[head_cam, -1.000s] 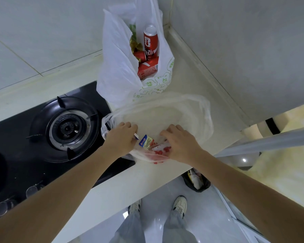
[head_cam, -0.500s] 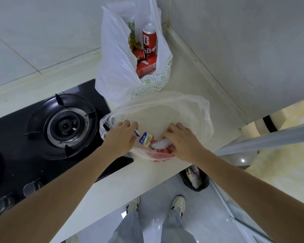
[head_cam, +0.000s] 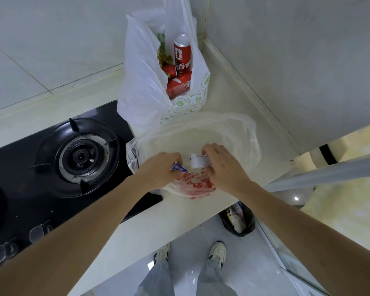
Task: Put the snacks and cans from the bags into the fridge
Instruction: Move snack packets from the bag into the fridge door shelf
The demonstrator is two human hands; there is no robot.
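Hands are working inside a thin, crinkled clear bag [head_cam: 239,133]: left hand [head_cam: 158,167] is pinching a glossy blue packet [head_cam: 178,168], right hand [head_cam: 222,167] is pinching flat white paper [head_cam: 198,162].

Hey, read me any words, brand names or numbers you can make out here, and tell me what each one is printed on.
None can be read for sure.
Upright red can: white characters, too blurred.
Lying red can: small print, too small.
White bag: green printing, blurred.
Clear bag: red printing, blurred.
Paper slip in right hand: illegible.
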